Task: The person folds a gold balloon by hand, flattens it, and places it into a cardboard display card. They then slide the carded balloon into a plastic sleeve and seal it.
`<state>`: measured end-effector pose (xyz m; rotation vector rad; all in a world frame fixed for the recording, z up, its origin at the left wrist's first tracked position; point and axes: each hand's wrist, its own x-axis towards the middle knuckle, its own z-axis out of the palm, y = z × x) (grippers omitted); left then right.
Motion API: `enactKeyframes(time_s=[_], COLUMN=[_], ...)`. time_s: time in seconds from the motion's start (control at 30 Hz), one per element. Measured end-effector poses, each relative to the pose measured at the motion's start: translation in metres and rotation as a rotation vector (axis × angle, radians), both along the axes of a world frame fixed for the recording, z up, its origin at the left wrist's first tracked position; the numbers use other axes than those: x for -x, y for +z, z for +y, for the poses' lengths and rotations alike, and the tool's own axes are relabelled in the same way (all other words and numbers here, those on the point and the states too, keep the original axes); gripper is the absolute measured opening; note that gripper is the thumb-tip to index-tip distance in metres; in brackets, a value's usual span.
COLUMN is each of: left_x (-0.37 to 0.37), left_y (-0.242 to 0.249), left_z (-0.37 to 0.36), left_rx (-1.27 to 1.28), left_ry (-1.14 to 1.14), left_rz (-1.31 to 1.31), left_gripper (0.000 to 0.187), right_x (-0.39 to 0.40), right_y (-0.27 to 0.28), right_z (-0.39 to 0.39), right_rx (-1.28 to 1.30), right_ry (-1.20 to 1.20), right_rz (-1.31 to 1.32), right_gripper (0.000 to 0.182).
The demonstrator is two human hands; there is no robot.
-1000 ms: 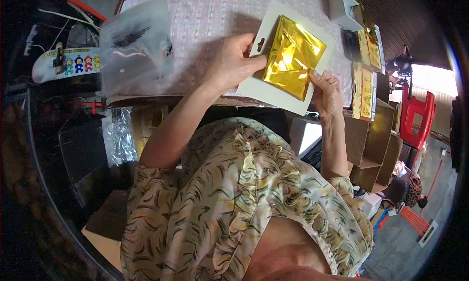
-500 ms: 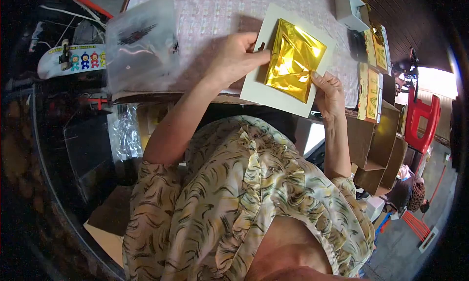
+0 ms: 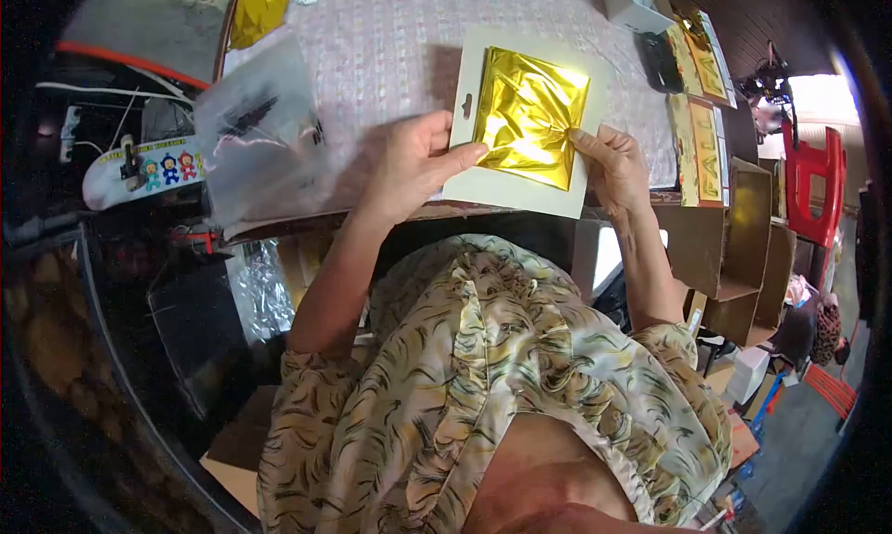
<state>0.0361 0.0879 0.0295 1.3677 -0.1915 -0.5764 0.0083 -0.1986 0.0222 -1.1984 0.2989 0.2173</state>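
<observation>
A folded gold foil packet [image 3: 531, 116] lies flat against a white card [image 3: 474, 70] with a small hanging slot at its left edge. My left hand [image 3: 413, 162] grips the card's left side, its thumb reaching the lower left corner of the foil. On the right, my right hand [image 3: 615, 170] pinches the card's edge, with the thumb on the foil's right side. Both are held above the near edge of a cloth-covered table [image 3: 390, 42].
Clear plastic bags [image 3: 255, 153] lie at the table's left, beside a skateboard [image 3: 149, 174]. Printed packages [image 3: 703, 149], a black object [image 3: 658, 62] and a white box [image 3: 635, 3] line the right side. Cardboard boxes [image 3: 748, 255] and a red stool [image 3: 815, 186] stand farther right.
The card and foil have turned slightly and shifted left in view. My left hand has moved lower, its thumb now on the foil's lower left corner. The whole view has also shifted.
</observation>
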Motion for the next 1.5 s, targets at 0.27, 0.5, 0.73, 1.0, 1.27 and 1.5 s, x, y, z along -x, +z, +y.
enactKeyframes(time_s=[0.27, 0.5, 0.73, 1.0, 1.27, 1.5], left_x=[0.007, -0.09, -0.2, -0.225, -0.227, -0.136], left_y=[0.006, 0.032, 0.016, -0.02, -0.027, 0.023], left_z=[-0.01, -0.022, -0.162, -0.215, -0.164, -0.092], left_rx=[0.037, -0.645, -0.525, -0.564, -0.786, -0.411], left_ry=[0.04, 0.118, -0.356, -0.583, -0.152, -0.09], left_rz=[-0.023, -0.576, -0.888, -0.948, -1.033, -0.037], left_gripper=[0.024, 0.02, 0.02, 0.024, 0.024, 0.05], right_x=[0.002, 0.015, 0.034, 0.042, 0.042, 0.04], right_y=[-0.006, 0.003, 0.01, 0.009, 0.001, -0.004], right_z=[-0.016, -0.04, -0.071, -0.098, -0.096, -0.095], right_rx=[-0.001, 0.002, 0.088, 0.066, 0.068, 0.022], right_ry=[0.049, 0.016, -0.083, -0.118, 0.045, -0.045], right_rz=[0.045, 0.025, 0.064, 0.078, 0.033, 0.023], right_gripper=[0.012, 0.014, 0.014, 0.017, 0.015, 0.013])
